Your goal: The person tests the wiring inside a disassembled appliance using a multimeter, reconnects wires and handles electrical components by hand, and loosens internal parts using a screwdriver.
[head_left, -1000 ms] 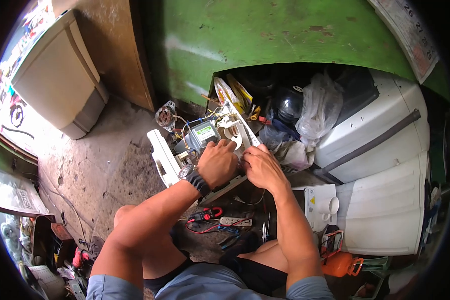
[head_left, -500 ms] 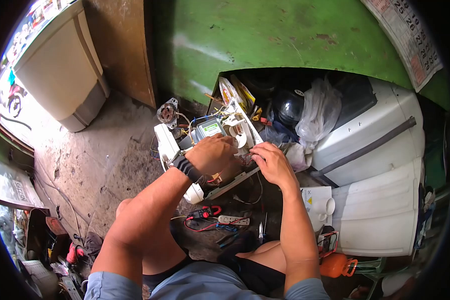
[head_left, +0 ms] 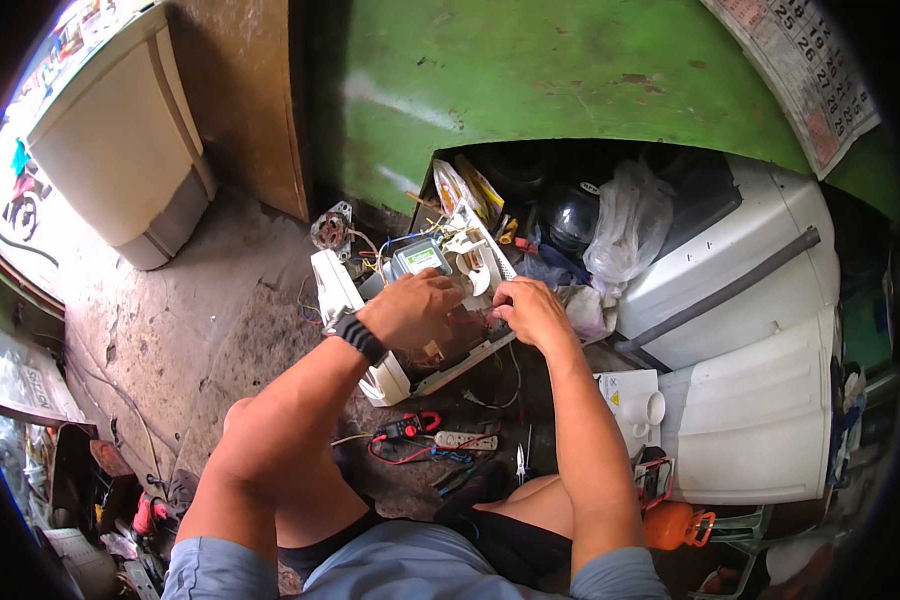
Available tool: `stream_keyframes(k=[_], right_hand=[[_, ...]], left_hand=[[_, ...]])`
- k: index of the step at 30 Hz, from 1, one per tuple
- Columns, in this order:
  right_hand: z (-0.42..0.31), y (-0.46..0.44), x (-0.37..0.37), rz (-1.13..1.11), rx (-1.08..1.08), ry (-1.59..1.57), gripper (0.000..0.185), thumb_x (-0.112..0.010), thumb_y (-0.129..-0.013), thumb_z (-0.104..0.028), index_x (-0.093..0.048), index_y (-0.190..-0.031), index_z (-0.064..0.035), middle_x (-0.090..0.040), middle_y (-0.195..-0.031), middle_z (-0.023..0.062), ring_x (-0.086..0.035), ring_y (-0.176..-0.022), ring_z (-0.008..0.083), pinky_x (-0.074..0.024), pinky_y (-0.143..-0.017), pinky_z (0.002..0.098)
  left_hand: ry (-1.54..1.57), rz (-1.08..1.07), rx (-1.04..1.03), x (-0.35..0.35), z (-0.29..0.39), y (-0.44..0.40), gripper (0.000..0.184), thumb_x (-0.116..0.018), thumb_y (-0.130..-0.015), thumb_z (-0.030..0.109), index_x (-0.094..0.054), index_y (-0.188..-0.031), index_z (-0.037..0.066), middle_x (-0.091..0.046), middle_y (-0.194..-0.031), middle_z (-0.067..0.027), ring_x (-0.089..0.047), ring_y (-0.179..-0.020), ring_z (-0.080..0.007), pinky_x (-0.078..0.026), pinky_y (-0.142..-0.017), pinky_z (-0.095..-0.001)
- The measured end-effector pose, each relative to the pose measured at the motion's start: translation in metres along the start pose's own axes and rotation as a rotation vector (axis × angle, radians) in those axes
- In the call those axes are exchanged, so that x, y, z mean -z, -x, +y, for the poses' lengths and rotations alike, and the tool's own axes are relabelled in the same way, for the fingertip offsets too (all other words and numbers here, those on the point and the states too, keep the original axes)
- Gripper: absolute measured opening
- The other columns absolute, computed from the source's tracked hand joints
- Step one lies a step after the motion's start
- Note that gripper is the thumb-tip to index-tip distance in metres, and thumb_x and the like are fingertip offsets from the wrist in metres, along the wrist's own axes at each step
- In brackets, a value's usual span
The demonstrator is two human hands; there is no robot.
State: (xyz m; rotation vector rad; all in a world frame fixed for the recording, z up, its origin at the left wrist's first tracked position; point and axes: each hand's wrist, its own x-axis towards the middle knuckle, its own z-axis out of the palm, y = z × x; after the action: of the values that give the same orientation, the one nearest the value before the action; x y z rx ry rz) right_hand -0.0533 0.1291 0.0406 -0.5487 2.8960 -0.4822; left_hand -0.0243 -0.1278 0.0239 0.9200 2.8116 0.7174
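An opened white appliance housing (head_left: 338, 288) lies on the floor in front of me, full of loose wires. Inside it are a grey box with a green label (head_left: 417, 257) and a white curved plastic part (head_left: 477, 272). My left hand (head_left: 415, 308), with a dark striped band at the wrist, reaches over the housing; its fingers bend downward and their tips are blurred and hidden. At the housing's right edge, my right hand (head_left: 532, 310) has thumb and fingers pinched together on what looks like a thin wire. Reddish wires (head_left: 467, 321) run between the hands.
A round motor part (head_left: 331, 229) sits beyond the housing. Nearer me lie a red-and-black clamp meter (head_left: 406, 428), a power strip (head_left: 466, 441) and pliers (head_left: 521, 464). White appliance panels (head_left: 745, 420) stand at right, an orange canister (head_left: 673, 525) below them.
My left hand has drawn back slightly to the left, widening the gap between the hands. My right hand's fingers have curled in more tightly. The camera view has shifted a little.
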Motion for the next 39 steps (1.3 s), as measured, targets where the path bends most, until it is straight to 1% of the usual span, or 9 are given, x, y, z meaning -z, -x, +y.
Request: stream_keyframes(k=[6, 8, 16, 22, 27, 30, 34, 38, 39], right_hand=[[-0.021, 0.023, -0.013, 0.358, 0.188, -0.024, 0.026, -0.082, -0.091, -0.019, -0.076, -0.112, -0.0049, -0.071, -0.114, 0.0143, -0.068, -0.110, 0.0377, -0.0550, -0.096, 0.0474], [-0.030, 0.033, -0.028, 0.321, 0.170, -0.119, 0.030, -0.083, -0.091, -0.023, -0.076, -0.114, -0.0043, -0.072, -0.114, 0.0133, -0.066, -0.108, 0.0362, -0.0542, -0.096, 0.0473], [-0.035, 0.036, -0.049, 0.397, 0.171, -0.021, 0.020, -0.084, -0.089, -0.021, -0.076, -0.094, -0.0039, -0.071, -0.097, 0.0089, -0.065, -0.100, 0.0324, -0.0526, -0.091, 0.0453], [-0.041, 0.036, -0.050, 0.391, 0.169, 0.053, 0.018, -0.081, -0.090, -0.021, -0.077, -0.089, -0.0039, -0.071, -0.099, 0.0087, -0.064, -0.103, 0.0322, -0.0514, -0.093, 0.0467], [-0.045, 0.070, -0.051, 0.559, 0.215, -0.040, 0.030, -0.081, -0.091, -0.013, -0.076, -0.119, -0.0024, -0.070, -0.127, 0.0149, -0.065, -0.117, 0.0378, -0.0519, -0.104, 0.0457], [-0.043, 0.105, -0.063, 0.643, 0.127, -0.177, 0.033, -0.079, -0.092, -0.012, -0.072, -0.123, -0.0045, -0.066, -0.129, 0.0154, -0.064, -0.118, 0.0371, -0.0504, -0.102, 0.0475], [-0.038, 0.163, -0.093, 0.401, -0.003, -0.314, 0.034, -0.078, -0.092, -0.013, -0.070, -0.124, -0.0033, -0.064, -0.126, 0.0185, -0.065, -0.117, 0.0403, -0.0536, -0.100, 0.0475], [-0.013, 0.212, -0.138, -0.109, -0.082, -0.259, 0.043, -0.079, -0.094, -0.024, -0.070, -0.132, -0.0054, -0.059, -0.141, 0.0194, -0.065, -0.126, 0.0378, -0.0548, -0.104, 0.0477], [-0.006, 0.218, -0.155, -0.097, -0.088, -0.271, 0.043, -0.079, -0.094, -0.024, -0.070, -0.132, -0.0054, -0.059, -0.141, 0.0194, -0.065, -0.126, 0.0378, -0.0548, -0.104, 0.0477]], left_hand=[[0.040, 0.044, 0.053, 0.032, -0.008, 0.005, 0.063, -0.084, -0.086, 0.024, -0.065, -0.143, 0.004, -0.068, -0.136, -0.0161, -0.062, -0.132, -0.0361, -0.051, -0.113, -0.0460], [0.079, 0.049, -0.103, 0.008, -0.016, 0.005, 0.065, -0.088, -0.084, 0.027, -0.067, -0.142, 0.006, -0.066, -0.140, -0.0146, -0.063, -0.130, -0.0364, -0.051, -0.113, -0.0460], [-0.083, -0.048, -0.005, -0.001, 0.002, 0.011, 0.074, -0.090, -0.078, 0.030, -0.065, -0.144, 0.007, -0.060, -0.148, -0.0077, -0.055, -0.134, -0.0303, -0.048, -0.108, -0.0495], [-0.165, -0.005, 0.070, -0.009, 0.008, 0.006, 0.071, -0.083, -0.081, 0.034, -0.065, -0.144, 0.008, -0.060, -0.146, -0.0091, -0.055, -0.131, -0.0318, -0.048, -0.107, -0.0500], [-0.036, -0.049, -0.072, -0.001, -0.013, 0.009, 0.076, -0.087, -0.081, 0.035, -0.062, -0.146, 0.003, -0.061, -0.147, -0.0147, -0.058, -0.137, -0.0368, -0.048, -0.114, -0.0485], [-0.006, -0.036, -0.074, 0.013, -0.007, 0.015, 0.076, -0.087, -0.083, 0.036, -0.062, -0.145, 0.001, -0.061, -0.146, -0.0183, -0.058, -0.137, -0.0384, -0.049, -0.115, -0.0452], [-0.021, -0.073, -0.142, 0.028, 0.007, 0.025, 0.076, -0.087, -0.084, 0.037, -0.062, -0.146, 0.001, -0.062, -0.141, -0.0185, -0.059, -0.132, -0.0387, -0.050, -0.113, -0.0446], [-0.010, -0.121, -0.094, 0.024, 0.019, 0.039, 0.071, -0.088, -0.085, 0.037, -0.064, -0.142, 0.003, -0.064, -0.123, -0.0174, -0.061, -0.121, -0.0373, -0.052, -0.105, -0.0459], [0.003, -0.135, -0.085, 0.022, 0.021, 0.042, 0.067, -0.088, -0.085, 0.037, -0.065, -0.139, 0.004, -0.065, -0.120, -0.0162, -0.061, -0.119, -0.0362, -0.051, -0.104, -0.0450]])
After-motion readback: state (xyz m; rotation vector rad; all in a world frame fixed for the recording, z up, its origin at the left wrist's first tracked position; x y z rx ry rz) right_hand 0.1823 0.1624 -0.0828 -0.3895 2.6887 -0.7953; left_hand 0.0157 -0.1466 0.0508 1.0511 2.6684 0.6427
